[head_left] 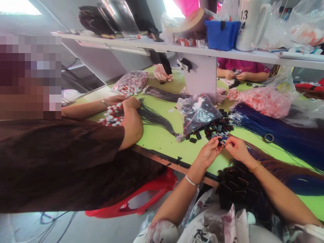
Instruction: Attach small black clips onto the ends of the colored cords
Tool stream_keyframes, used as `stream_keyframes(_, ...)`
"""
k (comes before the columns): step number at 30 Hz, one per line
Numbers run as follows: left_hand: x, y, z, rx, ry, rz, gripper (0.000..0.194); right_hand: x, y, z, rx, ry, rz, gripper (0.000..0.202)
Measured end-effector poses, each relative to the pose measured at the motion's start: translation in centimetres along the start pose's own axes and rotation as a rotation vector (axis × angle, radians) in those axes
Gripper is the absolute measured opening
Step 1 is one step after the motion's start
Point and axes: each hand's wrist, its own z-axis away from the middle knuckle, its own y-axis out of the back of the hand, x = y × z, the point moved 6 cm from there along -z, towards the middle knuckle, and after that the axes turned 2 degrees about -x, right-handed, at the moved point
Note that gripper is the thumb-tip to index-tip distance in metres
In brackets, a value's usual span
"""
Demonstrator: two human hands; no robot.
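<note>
Between the fingertips of my left hand (pixel 210 151) is a small black connector housing (pixel 220 142). My right hand (pixel 237 149) is closed in a pinch close beside it, on what looks like a thin wire whose end meets the housing; most of it is hidden by the fingers. Just beyond my hands lies a heap of black connector housings (pixel 219 125). Brown wires (pixel 268 158) stretch away to the right behind my right wrist. Many black housings on wires (pixel 236 184) hang in a bunch over my lap, below my hands.
A plastic bag of dark parts (pixel 199 113), blue wires (pixel 278 130), a tape ring (pixel 268 138) and pink parts (pixel 268 101) lie on the green table (pixel 157 145). At left, a co-worker's arm (pixel 133 125) reaches over red-and-white parts. A shelf (pixel 177 46) crosses above; another person sits opposite.
</note>
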Motion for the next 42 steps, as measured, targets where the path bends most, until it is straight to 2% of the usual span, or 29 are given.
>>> stream_keyframes(6, -0.1, 0.1, 0.0, -0.002, -0.004, -0.042, 0.026, -0.1, 0.1, 0.1, 0.003, -0.004, 0.019, 0.011)
stream_keyframes(10, 0.3, 0.1, 0.4, 0.058, -0.053, -0.131, 0.031, -0.2, 0.0, 0.2, 0.004, -0.010, 0.021, 0.011)
stream_keyframes(15, 0.4, 0.1, 0.9, 0.132, -0.126, -0.281, 0.033, -0.4, -0.6, 0.1, -0.055, 0.011, 0.003, 0.013)
stream_keyframes(21, 0.3, 0.5, 0.9, 0.193, -0.141, -0.246, 0.035, -1.3, -0.4, 0.2, -0.088, 0.084, 0.042, 0.014)
stream_keyframes(26, 0.0, 0.7, 0.9, 0.219, -0.145, -0.251, 0.033, -0.9, -0.6, 0.3, -0.109, 0.067, 0.042, 0.014)
stream_keyframes(30, -0.4, 0.9, 1.0, 0.228, -0.186, -0.333, 0.031, -0.9, -1.1, 0.7, -0.098, 0.052, 0.141, 0.015)
stream_keyframes(32, -0.5, 1.0, 1.2, 0.218, -0.195, -0.408, 0.028, -0.8, -1.2, 0.8, -0.126, 0.067, 0.178, 0.015)
stream_keyframes(35, -0.1, 0.3, 1.4, 0.172, -0.214, -0.550, 0.019, 0.0, -0.6, 0.3, -0.200, 0.088, 0.101, 0.016)
stream_keyframes(36, 0.2, -0.2, 1.4, 0.141, -0.239, -0.619, 0.016, 0.7, 0.0, -0.1, -0.194, 0.078, 0.054, 0.018)
stream_keyframes(38, 0.9, -1.6, 1.4, 0.046, -0.307, -0.787, 0.014, 2.6, 2.0, -0.9, -0.042, -0.029, 0.049, 0.023)
stream_keyframes(39, 1.1, -2.3, 1.3, -0.006, -0.339, -0.870, 0.015, 3.5, 2.6, -1.2, -0.007, -0.052, 0.095, 0.024)
stream_keyframes(42, 1.2, -3.5, 1.0, -0.096, -0.373, -1.063, 0.016, 5.0, 3.1, -1.6, -0.037, -0.063, 0.294, 0.016)
